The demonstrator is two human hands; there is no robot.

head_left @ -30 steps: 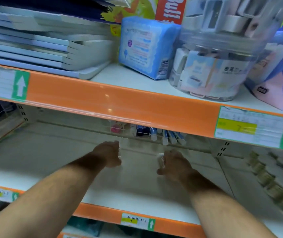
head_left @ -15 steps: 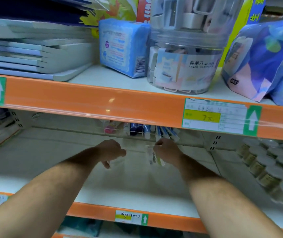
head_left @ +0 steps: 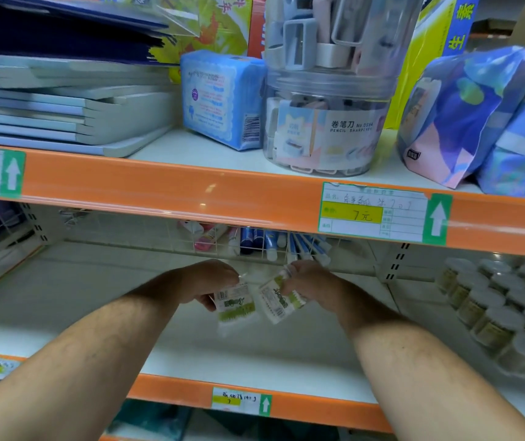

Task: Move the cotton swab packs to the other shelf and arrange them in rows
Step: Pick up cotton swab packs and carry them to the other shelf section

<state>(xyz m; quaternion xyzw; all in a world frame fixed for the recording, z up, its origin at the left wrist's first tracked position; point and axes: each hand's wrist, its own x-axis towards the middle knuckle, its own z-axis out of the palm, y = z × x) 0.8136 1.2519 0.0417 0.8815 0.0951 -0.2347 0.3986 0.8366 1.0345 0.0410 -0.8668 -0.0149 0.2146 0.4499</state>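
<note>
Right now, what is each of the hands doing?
Left hand: holding a small white-and-green plastic cotton swab pack.
Right hand: holding a second white-and-green pack.

Print on swab packs (head_left: pixel 235 305) blurred, unreadable; left grip (head_left: pixel 207 283) underside hidden; jars (head_left: pixel 493 316) blurred, cropped right.

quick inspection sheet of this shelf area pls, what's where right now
surface: white lower shelf, both forearms reaching over it
job's things: left cotton swab pack and right cotton swab pack, green-and-white, held above the shelf
clutter: lidded jars in rows at the shelf's right; wire basket of tubes at the back
hands: left hand grips the left pack; right hand grips the right pack
cables: nothing seen
surroundings: upper shelf holds pencil sharpener jar, blue pack, stacked folders; price label on orange edge
</note>
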